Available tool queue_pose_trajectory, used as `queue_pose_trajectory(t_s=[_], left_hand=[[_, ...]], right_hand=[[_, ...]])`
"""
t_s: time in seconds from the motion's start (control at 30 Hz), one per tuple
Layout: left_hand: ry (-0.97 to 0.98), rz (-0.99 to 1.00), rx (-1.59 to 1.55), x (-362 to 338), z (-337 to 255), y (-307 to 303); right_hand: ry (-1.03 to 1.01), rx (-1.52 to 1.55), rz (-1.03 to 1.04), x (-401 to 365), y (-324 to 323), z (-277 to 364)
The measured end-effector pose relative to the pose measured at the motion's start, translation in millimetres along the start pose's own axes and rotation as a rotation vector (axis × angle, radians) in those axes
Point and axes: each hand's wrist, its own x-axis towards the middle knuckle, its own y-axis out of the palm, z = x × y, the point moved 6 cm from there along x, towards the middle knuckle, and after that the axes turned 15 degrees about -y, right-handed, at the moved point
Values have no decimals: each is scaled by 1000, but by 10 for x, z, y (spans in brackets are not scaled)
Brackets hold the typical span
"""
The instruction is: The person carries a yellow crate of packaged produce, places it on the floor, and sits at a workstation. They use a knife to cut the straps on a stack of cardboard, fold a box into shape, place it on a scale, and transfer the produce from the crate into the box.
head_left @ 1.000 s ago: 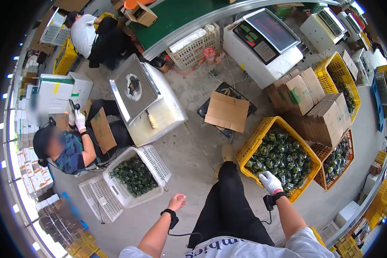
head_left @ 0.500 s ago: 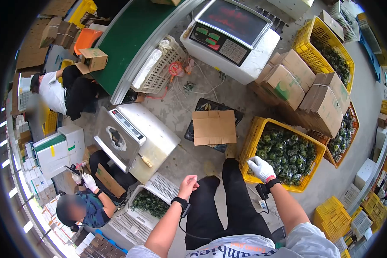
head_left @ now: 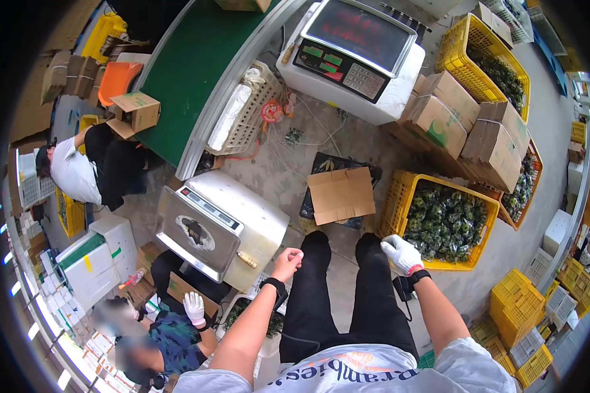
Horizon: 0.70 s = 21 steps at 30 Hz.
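My bare left hand is held just beside my left knee, fingers curled in with the fingertips near the thumb and no object showing in them. My right hand, in a white glove, is drawn into a loose fist by my right knee. Close to its far side stands a yellow crate filled with small plastic bags of green produce. In front of my knees a flattened piece of cardboard lies across a dark, low object.
Ahead is a large scale on a white foam box; another scale stands at left. Bundled cardboard boxes rise behind the crate. A green conveyor belt runs at upper left. A gloved person sits lower left, another person beyond.
The view has shifted, and my legs now stand a little wider apart. My right hand has come from over the crate's edge to beside my knee. The nearby gloved person has raised one hand.
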Motion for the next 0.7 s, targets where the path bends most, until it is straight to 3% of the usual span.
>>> queue_pose_trajectory(t_s=[0.13,0.23,0.33,0.43,0.53,0.6,0.7], left_hand=[[18,-149,106,416,-408,-541],[54,-245,131,812,-1080,-744],[83,-350,279,1257,-1902,-715],[156,-445,488,2182,-2495,-625],[258,-615,684,2959,-2984,-428],[206,-620,732,3415,-3207,-270],[180,-643,781,4080,-3371,-135]], right_hand=[[-67,63,-83,274,-60,267],[-51,135,-124,528,-113,284],[-145,210,-94,861,-2,195],[-248,207,32,1147,86,211],[-413,122,124,1333,134,-30],[-405,14,166,1455,-7,-86],[-435,117,74,1722,-203,-52]])
